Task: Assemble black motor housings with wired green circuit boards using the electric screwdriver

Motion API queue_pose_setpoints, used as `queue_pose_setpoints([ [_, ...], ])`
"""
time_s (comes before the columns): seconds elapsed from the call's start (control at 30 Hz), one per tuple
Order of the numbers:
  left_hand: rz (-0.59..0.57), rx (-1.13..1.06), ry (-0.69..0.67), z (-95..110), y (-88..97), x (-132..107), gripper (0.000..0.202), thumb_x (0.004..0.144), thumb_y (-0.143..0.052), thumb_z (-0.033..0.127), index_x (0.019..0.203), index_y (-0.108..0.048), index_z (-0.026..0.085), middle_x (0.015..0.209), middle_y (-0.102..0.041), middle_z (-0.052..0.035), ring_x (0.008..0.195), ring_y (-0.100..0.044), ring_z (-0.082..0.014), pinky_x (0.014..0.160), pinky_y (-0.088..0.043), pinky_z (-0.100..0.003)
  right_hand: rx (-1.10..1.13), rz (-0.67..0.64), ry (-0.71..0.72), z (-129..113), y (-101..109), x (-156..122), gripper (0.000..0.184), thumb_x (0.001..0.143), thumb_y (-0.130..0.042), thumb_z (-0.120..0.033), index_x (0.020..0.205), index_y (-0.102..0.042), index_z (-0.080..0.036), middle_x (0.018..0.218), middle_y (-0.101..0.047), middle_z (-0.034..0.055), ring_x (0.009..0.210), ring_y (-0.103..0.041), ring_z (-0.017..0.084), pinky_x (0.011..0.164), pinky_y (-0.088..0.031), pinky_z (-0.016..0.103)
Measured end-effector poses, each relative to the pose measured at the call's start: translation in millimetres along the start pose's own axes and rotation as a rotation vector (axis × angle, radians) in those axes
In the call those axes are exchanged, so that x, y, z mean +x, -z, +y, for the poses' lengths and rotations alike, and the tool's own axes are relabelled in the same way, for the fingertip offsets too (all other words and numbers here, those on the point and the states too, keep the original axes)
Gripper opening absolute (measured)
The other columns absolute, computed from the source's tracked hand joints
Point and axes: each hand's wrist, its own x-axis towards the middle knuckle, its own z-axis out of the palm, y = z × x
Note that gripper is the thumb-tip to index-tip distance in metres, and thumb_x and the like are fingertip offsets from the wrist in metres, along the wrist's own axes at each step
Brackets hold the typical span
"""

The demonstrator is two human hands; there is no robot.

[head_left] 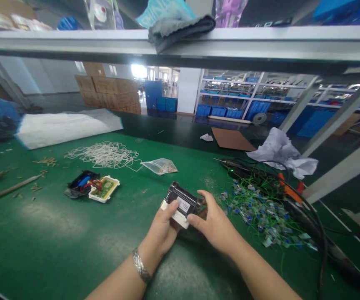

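A small black-and-white plastic device casing [188, 196] with a pale label is held above the green bench, tilted. My left hand [164, 223] grips its left side, thumb on the white part beside the label. At its right end, my right hand [213, 218] closes round it with thumb and fingers; the undersides of both hands are hidden. To the left lies an opened unit: a black housing [81, 183] with a blue part inside and red wires running to a green circuit board [105, 188] in a white frame.
Behind lie a tangle of white cord [105, 155] and a clear bag of small parts [160, 166]. At right are a pile of small parts with green wires [258, 212], a black electric screwdriver [239, 168] and crumpled paper [278, 152]. A shelf edge [261, 39] crosses overhead.
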Motion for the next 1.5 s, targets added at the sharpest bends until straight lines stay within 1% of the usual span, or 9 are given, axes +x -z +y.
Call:
queue_pose_setpoints([
  [0.1,0.015,-0.008,-0.009,0.7,-1.9,0.2,0.029,0.069,-0.067,0.027,0.092,-0.057,0.014,0.085,-0.064,-0.004,0.076,-0.06,-0.0161,0.07,-0.048,-0.027,-0.155,0.028,-0.071,0.5,-1.0,-6.8,0.067,0.068,-0.065,-0.033,0.124,-0.031,-0.016,0.106,-0.049,0.0087,0.079,-0.052,0.019,0.068,-0.04,0.029],
  [0.3,0.067,-0.034,-0.016,5.6,-2.3,1.9,0.026,0.071,-0.065,0.028,0.093,-0.055,0.017,0.083,-0.063,-0.0027,0.073,-0.06,-0.0174,0.068,-0.05,-0.034,-0.051,-0.065,-0.079,14.1,-4.8,-7.3,0.007,0.081,-0.043,-0.024,0.083,-0.044,-0.018,0.059,-0.051,-0.0032,0.054,-0.052,0.013,0.052,-0.035,0.022],
  [0.57,0.209,0.004,-0.156,17.3,6.1,13.0,0.024,0.071,-0.064,0.023,0.093,-0.055,0.018,0.083,-0.063,-0.0016,0.072,-0.06,-0.016,0.067,-0.052,-0.035,-0.225,-0.126,-0.08,-0.7,-5.8,-14.9,0.035,0.083,-0.041,-0.018,0.117,-0.039,-0.015,0.062,-0.056,-0.0024,0.055,-0.054,0.014,0.053,-0.034,0.022],
  [0.73,0.318,-0.027,-0.277,37.8,11.5,14.9,0.02,0.074,-0.06,0.02,0.093,-0.057,0.021,0.09,-0.062,-0.0008,0.078,-0.06,-0.0173,0.067,-0.052,-0.042,-0.465,-0.203,0.012,-12.3,4.4,-20.8,0.017,0.083,-0.043,-0.018,0.08,-0.06,-0.02,0.074,-0.061,0.0012,0.07,-0.057,0.016,0.057,-0.033,0.023],
  [0.93,0.31,0.02,-0.263,34.6,9.2,14.9,0.02,0.072,-0.062,0.02,0.092,-0.057,0.021,0.086,-0.063,-0.0007,0.073,-0.06,-0.0161,0.065,-0.053,-0.038,-0.822,-0.252,0.072,-18.4,14.1,-28.4,0.023,0.079,-0.042,-0.014,0.067,-0.061,-0.021,0.067,-0.062,0.0025,0.065,-0.058,0.02,0.052,-0.029,0.026],
  [1.07,0.411,-0.045,-0.37,54.7,17.6,16.1,0.015,0.076,-0.056,0.015,0.089,-0.057,0.024,0.088,-0.063,0.002,0.08,-0.06,-0.016,0.074,-0.051,-0.045,-0.909,-0.311,0.09,-22.9,26.1,-41.0,0.023,0.075,-0.045,-0.012,0.059,-0.059,-0.02,0.06,-0.06,0.0024,0.061,-0.059,0.021,0.05,-0.027,0.026],
  [1.27,0.342,-0.074,-0.384,74.4,22.9,12.5,0.018,0.081,-0.045,0.013,0.09,-0.059,0.021,0.093,-0.064,-0.0014,0.085,-0.06,-0.0203,0.071,-0.052,-0.048,-0.788,-0.004,-0.037,-13.0,64.8,-15.3,0.02,0.086,-0.043,-0.022,0.088,-0.063,-0.022,0.082,-0.064,0.0012,0.079,-0.059,0.019,0.064,-0.04,0.025],
  [1.37,0.245,-0.021,-0.319,65.5,14.9,7.5,0.024,0.08,-0.042,0.01,0.094,-0.059,0.019,0.093,-0.064,-0.0039,0.082,-0.061,-0.0222,0.063,-0.054,-0.046,-0.799,0.144,-0.11,9.0,90.8,3.4,0.039,0.089,-0.041,-0.031,0.125,-0.042,-0.015,0.114,-0.053,0.0087,0.104,-0.05,0.02,0.084,-0.039,0.026],
  [1.5,0.258,0.011,-0.179,51.4,2.6,1.0,0.025,0.08,-0.043,0.014,0.1,-0.057,0.018,0.089,-0.064,-0.006,0.074,-0.063,-0.0214,0.057,-0.055,-0.039,-0.86,0.265,-0.254,46.2,128.0,4.4,0.049,0.089,-0.042,-0.029,0.131,-0.031,-0.008,0.129,-0.038,0.0134,0.118,-0.036,0.02,0.098,-0.027,0.027],
])
